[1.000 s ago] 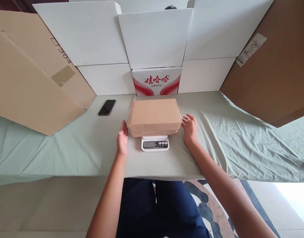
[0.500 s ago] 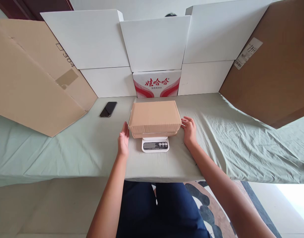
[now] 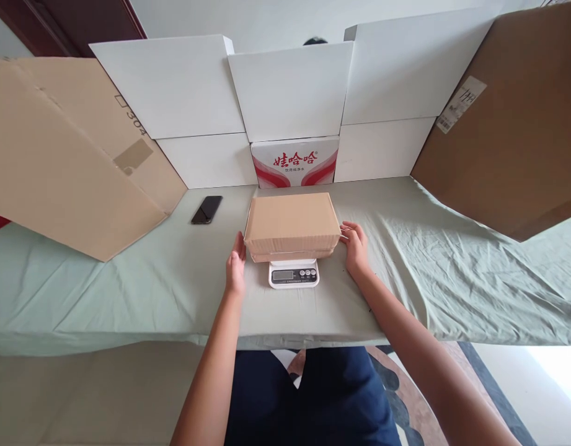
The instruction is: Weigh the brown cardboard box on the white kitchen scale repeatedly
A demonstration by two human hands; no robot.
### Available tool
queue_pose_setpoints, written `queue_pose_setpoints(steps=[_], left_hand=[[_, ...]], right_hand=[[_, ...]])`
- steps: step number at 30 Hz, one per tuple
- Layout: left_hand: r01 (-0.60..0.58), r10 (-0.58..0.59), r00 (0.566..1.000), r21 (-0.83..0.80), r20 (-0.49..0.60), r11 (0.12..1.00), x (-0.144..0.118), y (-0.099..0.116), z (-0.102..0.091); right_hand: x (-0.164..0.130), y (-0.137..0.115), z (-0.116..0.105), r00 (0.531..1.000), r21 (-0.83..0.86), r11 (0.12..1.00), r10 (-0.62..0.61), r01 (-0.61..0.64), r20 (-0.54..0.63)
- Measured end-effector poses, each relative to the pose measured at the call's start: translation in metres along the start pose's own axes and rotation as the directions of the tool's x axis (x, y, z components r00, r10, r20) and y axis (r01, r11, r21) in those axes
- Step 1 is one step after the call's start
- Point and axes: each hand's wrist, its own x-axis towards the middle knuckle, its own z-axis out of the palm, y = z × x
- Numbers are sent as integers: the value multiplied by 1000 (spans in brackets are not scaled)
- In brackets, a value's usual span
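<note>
Cardboard box [image 3: 292, 217] sits on the white scale [image 3: 294, 275] between our left hand [image 3: 236, 265] and right hand [image 3: 355, 246], grip unclear to us; we're apparently balancing it, so the next move calls for level steadiness.

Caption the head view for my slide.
Left hand and right hand flank a small cardboard box on a white digital scale, with a black phone on the green cloth.

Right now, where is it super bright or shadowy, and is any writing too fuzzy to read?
In the head view, the floor glares white at lower right; in the head view, the right cardboard looks darker than the left cardboard; in the head view, tiny print on the scale is unreadable.
</note>
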Motion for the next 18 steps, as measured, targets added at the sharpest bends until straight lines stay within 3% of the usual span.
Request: queue_pose_setpoints(steps=[18], left_hand=[[18, -18, 1000, 1, -7, 1000, -1, 0, 1]], right_hand=[[1, 1, 1, 1000, -15, 1000, 0, 0, -26]])
